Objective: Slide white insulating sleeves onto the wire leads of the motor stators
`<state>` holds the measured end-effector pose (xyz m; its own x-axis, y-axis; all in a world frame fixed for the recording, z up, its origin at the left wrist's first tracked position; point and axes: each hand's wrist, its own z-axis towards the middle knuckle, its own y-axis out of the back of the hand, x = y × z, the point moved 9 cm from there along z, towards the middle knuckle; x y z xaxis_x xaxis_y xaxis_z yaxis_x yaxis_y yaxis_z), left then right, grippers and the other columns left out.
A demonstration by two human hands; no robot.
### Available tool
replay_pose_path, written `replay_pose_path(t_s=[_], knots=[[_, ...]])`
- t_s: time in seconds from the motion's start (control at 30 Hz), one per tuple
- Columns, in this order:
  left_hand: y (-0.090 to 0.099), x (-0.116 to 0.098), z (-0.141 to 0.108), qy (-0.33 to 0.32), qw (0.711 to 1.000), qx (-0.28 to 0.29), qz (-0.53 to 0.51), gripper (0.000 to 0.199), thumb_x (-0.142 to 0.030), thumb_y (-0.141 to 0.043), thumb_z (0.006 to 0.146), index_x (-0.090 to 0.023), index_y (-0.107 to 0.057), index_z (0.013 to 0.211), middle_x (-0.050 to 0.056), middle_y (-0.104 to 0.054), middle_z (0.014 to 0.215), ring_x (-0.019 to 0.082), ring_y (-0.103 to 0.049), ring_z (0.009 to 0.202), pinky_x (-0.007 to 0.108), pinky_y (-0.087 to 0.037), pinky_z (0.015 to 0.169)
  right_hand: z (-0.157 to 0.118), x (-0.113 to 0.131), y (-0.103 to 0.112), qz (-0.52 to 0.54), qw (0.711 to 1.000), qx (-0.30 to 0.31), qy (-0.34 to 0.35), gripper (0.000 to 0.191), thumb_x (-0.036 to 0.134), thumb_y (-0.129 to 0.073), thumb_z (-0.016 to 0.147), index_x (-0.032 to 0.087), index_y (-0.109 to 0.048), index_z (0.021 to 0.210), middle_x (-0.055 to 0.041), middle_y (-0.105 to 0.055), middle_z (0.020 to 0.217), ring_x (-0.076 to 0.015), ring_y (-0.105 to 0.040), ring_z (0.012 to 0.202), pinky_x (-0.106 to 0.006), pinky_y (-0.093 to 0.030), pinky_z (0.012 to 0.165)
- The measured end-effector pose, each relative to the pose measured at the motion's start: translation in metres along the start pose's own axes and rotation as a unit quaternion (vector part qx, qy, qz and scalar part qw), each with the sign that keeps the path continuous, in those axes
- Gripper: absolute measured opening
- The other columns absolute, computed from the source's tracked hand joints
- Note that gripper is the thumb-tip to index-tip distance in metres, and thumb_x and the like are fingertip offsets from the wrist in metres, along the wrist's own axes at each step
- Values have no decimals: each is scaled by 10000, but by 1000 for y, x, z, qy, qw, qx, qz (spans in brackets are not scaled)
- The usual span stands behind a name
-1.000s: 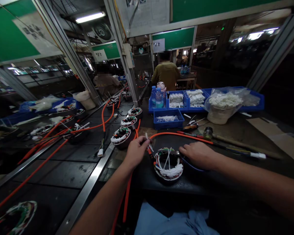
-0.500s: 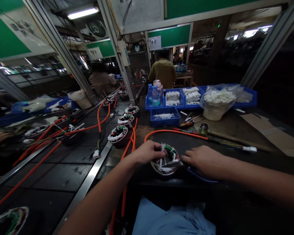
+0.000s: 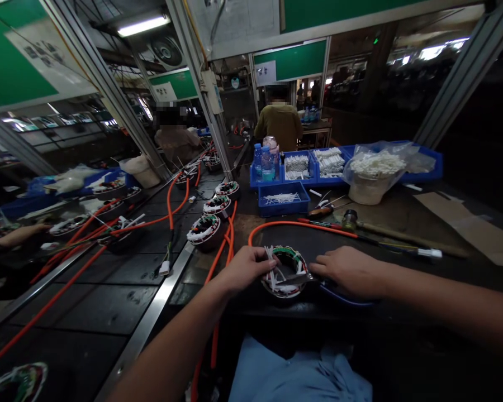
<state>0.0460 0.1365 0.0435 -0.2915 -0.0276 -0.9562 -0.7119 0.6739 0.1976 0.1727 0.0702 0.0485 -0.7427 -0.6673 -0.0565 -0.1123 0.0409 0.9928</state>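
A round wound ring (image 3: 291,254) with a white rim and green and red wires sits in front of me on the dark bench. At its left edge, my left hand (image 3: 251,267) pinches thin white strips (image 3: 270,262) that stand up from the rim. My right hand (image 3: 347,271) is closed on scissors (image 3: 297,278), whose metal blades reach over the ring's near part towards the strips. The blue scissor handle is partly under my right hand. An orange cable (image 3: 255,229) curves behind the ring.
Behind are a blue tray (image 3: 283,209) of white sticks, bins, bottles (image 3: 267,162) and a bagged bucket (image 3: 366,187). A mallet (image 3: 411,237) lies to the right. More rings (image 3: 203,230) stand left beside a metal rail (image 3: 165,290). Another person's hand (image 3: 20,235) shows at far left.
My left hand has shifted slightly left and down, and the white strips moved left with it. The scissors stay over the ring. Another person's hand at far left reaches further in.
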Motion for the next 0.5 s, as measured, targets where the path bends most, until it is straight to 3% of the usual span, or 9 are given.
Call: replay_pose_path(t_s=[0.17,0.33,0.5], knots=[[1,0,-1,-3,1000,-3,-1,314,-420,-651,648,-120,-659,741,-26,-549,576,81,-440,512,200,-334,515,3,0,-3,-7,1000,4,0,304,185,-481,769,207,-536,1066,-54,-617,794,-187,-579,645,-264,-323,531],[1,0,-1,-2,1000,-9,-14,342,-444,-664,630,-118,-648,734,-19,-557,592,83,-443,521,204,-341,525,9,1,-2,-78,996,-1,30,268,135,-445,791,169,-530,1043,-75,-621,777,-197,-576,623,-270,-302,496],[10,9,-5,11,999,-38,-24,407,-490,-680,617,-114,-644,770,0,-574,625,86,-435,524,202,-335,507,13,-2,-7,-76,996,10,45,246,132,-461,784,156,-532,1018,-85,-624,785,-183,-569,601,-262,-308,488]])
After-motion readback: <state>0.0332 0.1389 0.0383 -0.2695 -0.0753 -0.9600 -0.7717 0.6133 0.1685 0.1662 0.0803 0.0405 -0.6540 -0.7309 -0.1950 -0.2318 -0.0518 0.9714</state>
